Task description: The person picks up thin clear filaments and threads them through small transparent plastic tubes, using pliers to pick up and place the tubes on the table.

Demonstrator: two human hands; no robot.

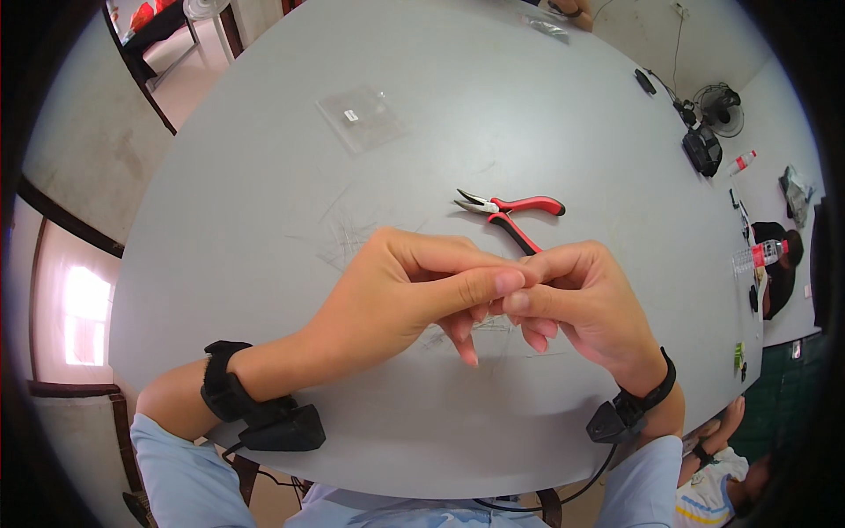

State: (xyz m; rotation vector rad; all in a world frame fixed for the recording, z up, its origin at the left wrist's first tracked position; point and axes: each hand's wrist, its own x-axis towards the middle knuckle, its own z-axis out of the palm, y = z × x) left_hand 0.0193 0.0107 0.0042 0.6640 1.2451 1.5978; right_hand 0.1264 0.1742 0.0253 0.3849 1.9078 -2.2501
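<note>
My left hand [400, 286] and my right hand [585, 304] meet over the near middle of the table, fingertips touching. Thumb and forefinger are pinched together on each. Whatever lies between the fingertips is too small to make out. Just beyond them rest bent-nose pliers [495, 208] with red and black handles, jaws slightly apart and pointing left. Thin, needle-like metal pieces [348, 236] are scattered left of the pliers, and more lie beneath my hands. A flat clear plastic bag [374, 123] with a small white label lies farther back.
The grey table [238, 202] has a curved edge at left. Along the right lie a black pouch [701, 150], plastic bottles [759, 255] and a small fan [719, 110]. Other people sit at the far end and right side. Black devices with cables are strapped to my wrists.
</note>
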